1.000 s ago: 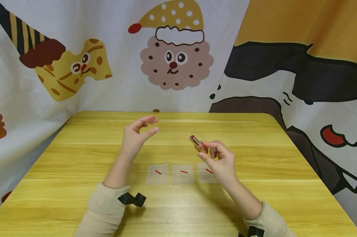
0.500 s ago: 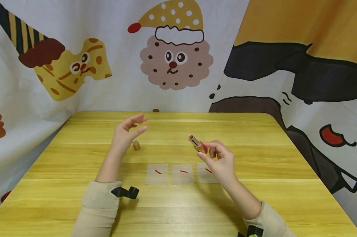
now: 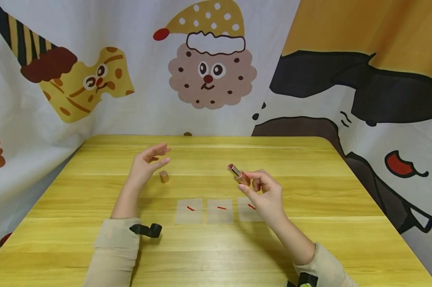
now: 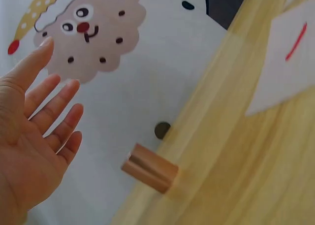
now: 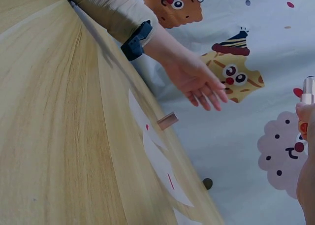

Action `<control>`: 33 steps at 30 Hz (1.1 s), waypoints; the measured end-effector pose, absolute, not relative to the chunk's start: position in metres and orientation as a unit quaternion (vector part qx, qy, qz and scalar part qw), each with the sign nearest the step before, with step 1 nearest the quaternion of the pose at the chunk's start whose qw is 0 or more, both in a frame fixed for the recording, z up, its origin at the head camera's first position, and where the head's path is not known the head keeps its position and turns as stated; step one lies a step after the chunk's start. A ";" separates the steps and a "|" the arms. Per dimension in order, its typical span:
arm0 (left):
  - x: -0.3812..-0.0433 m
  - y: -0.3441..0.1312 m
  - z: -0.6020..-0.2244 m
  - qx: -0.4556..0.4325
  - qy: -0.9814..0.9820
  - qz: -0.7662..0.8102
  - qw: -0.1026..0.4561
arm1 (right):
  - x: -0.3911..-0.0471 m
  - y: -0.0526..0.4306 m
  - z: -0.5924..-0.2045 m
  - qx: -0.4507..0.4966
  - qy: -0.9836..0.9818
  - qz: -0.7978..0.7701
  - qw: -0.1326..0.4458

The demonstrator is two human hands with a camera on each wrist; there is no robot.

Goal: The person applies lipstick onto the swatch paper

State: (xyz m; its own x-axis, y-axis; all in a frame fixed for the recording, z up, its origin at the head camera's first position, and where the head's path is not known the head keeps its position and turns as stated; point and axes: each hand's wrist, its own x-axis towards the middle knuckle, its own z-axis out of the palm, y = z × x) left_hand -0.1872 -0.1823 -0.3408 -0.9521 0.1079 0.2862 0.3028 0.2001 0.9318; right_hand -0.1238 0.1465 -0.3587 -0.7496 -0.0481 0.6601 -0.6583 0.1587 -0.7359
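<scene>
In the head view my right hand [image 3: 267,195] pinches a lipstick [image 3: 239,175] between thumb and fingers, above the table. Its metallic tube tilts up to the left, with a red tip inside the end. My left hand [image 3: 144,165] is raised with fingers loosely extended and nothing in it. Just right of that hand, the copper-coloured lipstick cap [image 3: 164,176] stands upright on the table. The left wrist view shows the same cap [image 4: 150,168] apart from the spread fingers [image 4: 64,126]. At the right edge of the right wrist view, part of the lipstick [image 5: 308,92] shows.
Three white paper squares lie in a row on the wooden table [image 3: 216,255]: a left one [image 3: 188,217], a middle one [image 3: 220,217] and a right one [image 3: 249,215]. Each bears a short red stroke. A printed cartoon curtain [image 3: 129,119] hangs behind the table's far edge.
My left hand has moved left, away from the cap, which was hidden behind it one second ago and now stands in full view. The right hand with the lipstick has hardly moved.
</scene>
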 end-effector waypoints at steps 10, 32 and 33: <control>-0.209 -0.205 -0.386 -0.118 -0.801 -0.586 0.025 | -0.110 0.138 -0.335 0.242 -0.722 0.598 0.249; -0.210 -0.223 -0.416 -0.110 -0.804 -0.581 -0.058 | -0.120 0.142 -0.351 0.243 -0.716 0.603 0.253; -0.210 -0.223 -0.416 -0.109 -0.805 -0.580 -0.058 | -0.118 0.142 -0.349 0.244 -0.716 0.604 0.252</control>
